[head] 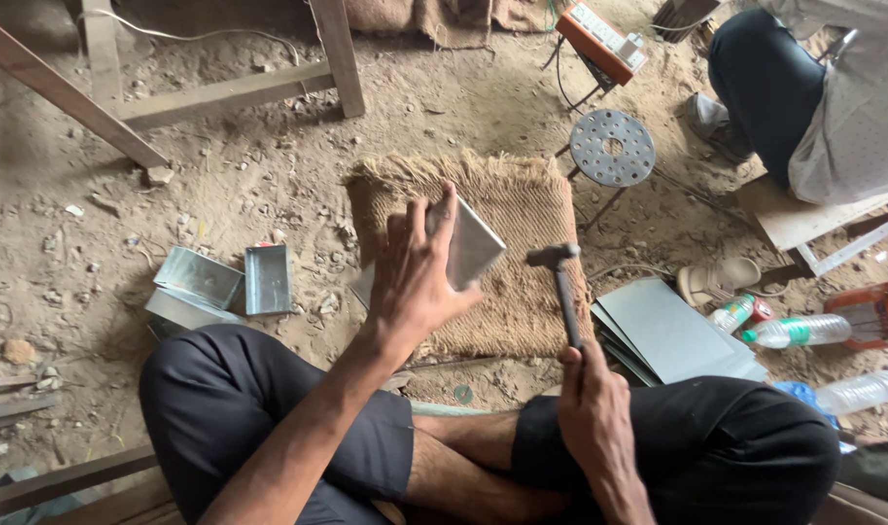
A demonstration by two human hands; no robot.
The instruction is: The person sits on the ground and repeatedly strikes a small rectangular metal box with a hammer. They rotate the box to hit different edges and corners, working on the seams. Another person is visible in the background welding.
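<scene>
Left hand [415, 277] fingers gripping metal box [468, 243], tipped up on the mat [522, 209]. Right hand [590, 403] closed around hammer [560, 282], head just right of box, handle pointing back.

— What am I sitting on?
— A dusty dirt floor [220, 185] strewn with pebbles.
— What lies on it?
— A brown woven jute mat [531, 243] before my knees, folded grey metal trays [220, 287] to my left, flat grey metal sheets [672, 335] and clear plastic bottles [803, 332] to my right.
</scene>
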